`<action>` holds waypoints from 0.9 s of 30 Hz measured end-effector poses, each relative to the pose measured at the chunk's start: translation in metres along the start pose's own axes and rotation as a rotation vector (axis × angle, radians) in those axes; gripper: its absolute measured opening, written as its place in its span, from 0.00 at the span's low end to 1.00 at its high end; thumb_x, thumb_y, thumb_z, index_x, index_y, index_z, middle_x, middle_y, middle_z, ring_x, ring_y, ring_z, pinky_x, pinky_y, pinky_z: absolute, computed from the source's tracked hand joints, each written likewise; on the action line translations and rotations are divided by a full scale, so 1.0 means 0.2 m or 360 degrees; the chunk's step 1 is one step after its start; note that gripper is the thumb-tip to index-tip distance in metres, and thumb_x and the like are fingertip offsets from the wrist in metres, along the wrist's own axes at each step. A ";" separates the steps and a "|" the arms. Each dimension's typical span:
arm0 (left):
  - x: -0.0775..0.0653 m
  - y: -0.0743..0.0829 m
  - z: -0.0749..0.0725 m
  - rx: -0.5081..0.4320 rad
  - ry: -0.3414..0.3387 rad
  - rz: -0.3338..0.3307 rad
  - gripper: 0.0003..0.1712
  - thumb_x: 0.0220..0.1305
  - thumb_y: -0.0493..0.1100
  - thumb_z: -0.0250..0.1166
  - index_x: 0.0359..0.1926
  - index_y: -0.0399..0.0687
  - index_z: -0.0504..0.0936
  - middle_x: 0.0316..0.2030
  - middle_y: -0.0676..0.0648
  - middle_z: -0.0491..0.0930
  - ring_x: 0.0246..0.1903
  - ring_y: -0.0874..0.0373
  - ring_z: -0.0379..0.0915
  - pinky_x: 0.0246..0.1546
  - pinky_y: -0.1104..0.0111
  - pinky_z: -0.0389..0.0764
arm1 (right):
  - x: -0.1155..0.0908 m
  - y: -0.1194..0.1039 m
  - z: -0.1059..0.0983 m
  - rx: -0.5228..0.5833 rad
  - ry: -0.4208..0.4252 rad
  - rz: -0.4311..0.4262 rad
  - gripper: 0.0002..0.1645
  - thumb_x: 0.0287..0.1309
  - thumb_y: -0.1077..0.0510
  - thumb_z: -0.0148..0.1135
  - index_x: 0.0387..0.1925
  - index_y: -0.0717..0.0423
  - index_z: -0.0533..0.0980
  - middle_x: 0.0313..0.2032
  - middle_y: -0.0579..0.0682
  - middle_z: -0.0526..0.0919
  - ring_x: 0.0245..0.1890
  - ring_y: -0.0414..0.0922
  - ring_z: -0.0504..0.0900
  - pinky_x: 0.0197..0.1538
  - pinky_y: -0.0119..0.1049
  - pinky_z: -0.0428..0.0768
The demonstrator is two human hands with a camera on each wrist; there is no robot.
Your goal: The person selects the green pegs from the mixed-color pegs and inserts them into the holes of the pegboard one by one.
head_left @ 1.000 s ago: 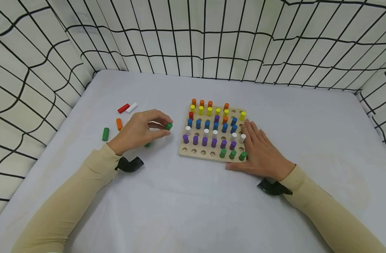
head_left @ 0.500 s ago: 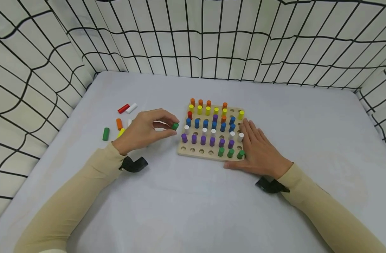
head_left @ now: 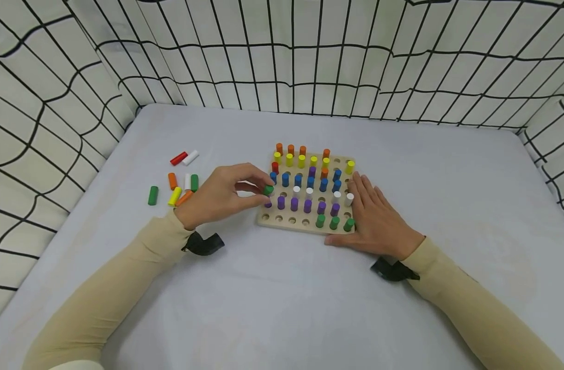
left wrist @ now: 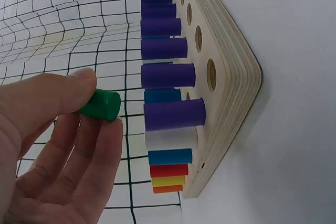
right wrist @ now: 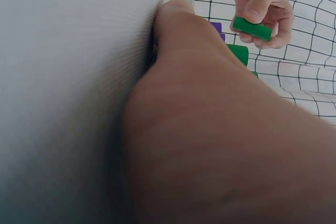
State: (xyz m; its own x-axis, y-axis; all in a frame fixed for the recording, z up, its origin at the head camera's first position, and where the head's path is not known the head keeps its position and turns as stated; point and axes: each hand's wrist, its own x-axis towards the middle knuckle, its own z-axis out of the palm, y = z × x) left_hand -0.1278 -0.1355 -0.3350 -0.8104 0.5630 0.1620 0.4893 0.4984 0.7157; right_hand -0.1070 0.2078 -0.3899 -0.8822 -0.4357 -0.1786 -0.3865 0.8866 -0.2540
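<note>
Between thumb and fingertips, my left hand (head_left: 226, 195) pinches a green peg (left wrist: 102, 104), held over the left edge of a wooden pegboard (head_left: 298, 225). In the left wrist view this peg is apart from the standing pegs and tilted. My right hand (head_left: 379, 221) lies with straight fingers along the board's right side, its thumb at the front edge. On the board stand rows of orange, yellow, blue, white and purple pegs, with a red peg (head_left: 275, 167) at the left. The front row has green pegs (head_left: 334, 222) at its right end and bare holes at its left.
Loose pegs lie left of the board on the white tabletop (head_left: 282, 303): a red peg (head_left: 179, 158), a white peg (head_left: 190, 158), a yellow peg (head_left: 174, 196), a green peg (head_left: 153, 195) and several others. A black wire grid (head_left: 245, 61) surrounds the table's back and sides.
My left hand has moved right with the green peg, from beside the board to over its left edge, uncovering more loose pegs. My right hand has stayed at the board's right side.
</note>
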 end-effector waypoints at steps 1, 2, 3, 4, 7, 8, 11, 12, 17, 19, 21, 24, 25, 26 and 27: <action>0.00 0.01 0.01 -0.0010 -0.0003 0.0012 0.20 0.59 0.33 0.76 0.53 0.43 0.84 0.49 0.46 0.86 0.50 0.53 0.86 0.55 0.61 0.88 | 0.00 0.00 0.00 0.0002 0.0000 0.0001 0.84 0.48 0.14 0.61 0.82 0.64 0.35 0.83 0.61 0.30 0.85 0.63 0.35 0.84 0.65 0.45; 0.01 0.01 0.02 -0.0020 -0.0004 0.0025 0.20 0.58 0.33 0.76 0.53 0.43 0.84 0.49 0.45 0.86 0.50 0.52 0.86 0.55 0.61 0.88 | 0.00 0.00 0.00 0.0003 0.0000 0.0002 0.84 0.48 0.14 0.61 0.82 0.64 0.35 0.83 0.61 0.30 0.85 0.62 0.35 0.84 0.65 0.45; 0.01 0.01 0.02 -0.0031 -0.0006 0.0038 0.21 0.58 0.33 0.76 0.53 0.42 0.84 0.49 0.45 0.86 0.50 0.52 0.86 0.55 0.60 0.88 | 0.00 0.00 0.00 0.0004 -0.0001 0.0001 0.84 0.48 0.14 0.61 0.82 0.64 0.35 0.83 0.61 0.30 0.85 0.62 0.35 0.84 0.65 0.45; 0.02 0.02 0.03 -0.0041 -0.0011 0.0045 0.21 0.58 0.33 0.76 0.53 0.42 0.84 0.49 0.45 0.86 0.49 0.52 0.87 0.55 0.61 0.88 | 0.00 0.00 0.00 0.0006 0.0000 0.0001 0.84 0.48 0.14 0.62 0.82 0.64 0.35 0.84 0.61 0.30 0.85 0.62 0.35 0.84 0.65 0.45; 0.03 0.04 0.05 -0.0070 -0.0026 0.0071 0.20 0.58 0.33 0.76 0.52 0.42 0.84 0.48 0.45 0.86 0.48 0.53 0.87 0.55 0.61 0.88 | 0.00 0.01 0.00 0.0007 0.0003 -0.0006 0.84 0.48 0.15 0.62 0.82 0.64 0.36 0.83 0.61 0.30 0.85 0.62 0.35 0.84 0.65 0.45; 0.03 0.04 0.06 -0.0072 -0.0032 0.0081 0.20 0.58 0.33 0.76 0.52 0.42 0.84 0.48 0.45 0.86 0.48 0.54 0.87 0.55 0.61 0.89 | 0.00 0.00 0.00 0.0006 0.0002 -0.0007 0.84 0.48 0.14 0.62 0.82 0.64 0.36 0.83 0.61 0.30 0.85 0.62 0.35 0.84 0.65 0.45; 0.04 0.05 0.08 -0.0091 -0.0040 0.0120 0.20 0.58 0.33 0.77 0.52 0.42 0.84 0.48 0.45 0.86 0.47 0.54 0.87 0.54 0.62 0.89 | 0.00 0.00 0.00 0.0007 0.0001 -0.0007 0.84 0.49 0.14 0.61 0.82 0.64 0.35 0.83 0.61 0.30 0.85 0.62 0.34 0.84 0.65 0.46; 0.04 0.05 0.09 -0.0094 -0.0041 0.0134 0.21 0.58 0.33 0.77 0.52 0.41 0.84 0.48 0.45 0.86 0.47 0.54 0.87 0.53 0.62 0.89 | 0.00 0.00 0.00 0.0008 -0.0001 -0.0005 0.84 0.48 0.14 0.61 0.82 0.64 0.36 0.83 0.61 0.30 0.85 0.62 0.34 0.84 0.65 0.46; 0.06 0.06 0.13 -0.0121 -0.0057 0.0202 0.21 0.58 0.33 0.76 0.53 0.41 0.84 0.49 0.44 0.87 0.46 0.54 0.87 0.51 0.63 0.90 | 0.00 -0.01 -0.01 0.0018 -0.0014 0.0010 0.83 0.48 0.15 0.62 0.82 0.64 0.36 0.83 0.61 0.30 0.85 0.62 0.34 0.84 0.64 0.45; 0.07 0.06 0.14 -0.0127 -0.0068 0.0206 0.21 0.59 0.33 0.76 0.53 0.41 0.84 0.49 0.45 0.87 0.47 0.54 0.87 0.51 0.63 0.90 | 0.00 -0.01 -0.01 0.0021 -0.0018 0.0016 0.83 0.48 0.15 0.62 0.82 0.63 0.36 0.84 0.61 0.30 0.85 0.62 0.34 0.84 0.64 0.45; 0.07 0.06 0.15 -0.0138 -0.0080 0.0203 0.20 0.59 0.34 0.76 0.53 0.42 0.84 0.48 0.45 0.87 0.47 0.54 0.87 0.51 0.63 0.90 | 0.00 -0.01 -0.01 0.0022 -0.0020 0.0018 0.84 0.48 0.15 0.62 0.82 0.63 0.35 0.84 0.61 0.30 0.85 0.62 0.34 0.84 0.64 0.45; 0.08 0.06 0.18 -0.0151 -0.0094 0.0204 0.19 0.60 0.34 0.75 0.52 0.42 0.84 0.47 0.45 0.87 0.47 0.54 0.87 0.51 0.63 0.90 | -0.01 -0.01 -0.01 0.0022 -0.0020 0.0017 0.84 0.48 0.15 0.62 0.82 0.63 0.35 0.84 0.61 0.30 0.85 0.62 0.34 0.84 0.64 0.45; 0.08 0.06 0.18 -0.0160 -0.0099 0.0207 0.19 0.60 0.35 0.75 0.52 0.41 0.84 0.47 0.45 0.87 0.47 0.54 0.87 0.51 0.63 0.90 | -0.01 -0.01 -0.01 0.0019 -0.0019 0.0017 0.84 0.48 0.15 0.62 0.82 0.63 0.35 0.84 0.61 0.30 0.85 0.62 0.34 0.84 0.64 0.45; 0.08 0.06 0.19 -0.0171 -0.0105 0.0209 0.19 0.61 0.35 0.75 0.52 0.41 0.84 0.48 0.44 0.87 0.47 0.53 0.87 0.51 0.64 0.90 | -0.01 -0.01 -0.01 0.0012 -0.0015 0.0015 0.84 0.48 0.15 0.62 0.82 0.63 0.36 0.84 0.61 0.31 0.85 0.62 0.34 0.84 0.64 0.45; 0.09 0.06 0.20 -0.0177 -0.0109 0.0214 0.18 0.61 0.35 0.75 0.52 0.41 0.84 0.48 0.44 0.87 0.47 0.53 0.87 0.51 0.64 0.90 | -0.01 -0.01 -0.01 0.0006 -0.0011 0.0013 0.84 0.48 0.15 0.62 0.82 0.64 0.36 0.84 0.61 0.31 0.85 0.62 0.34 0.84 0.64 0.45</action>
State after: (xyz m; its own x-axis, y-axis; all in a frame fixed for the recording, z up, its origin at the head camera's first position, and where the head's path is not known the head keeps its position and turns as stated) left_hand -0.1235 -0.0938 -0.3508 -0.7146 0.6650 0.2171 0.5497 0.3418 0.7622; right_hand -0.1060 0.2075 -0.3880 -0.8835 -0.4294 -0.1870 -0.3781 0.8896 -0.2563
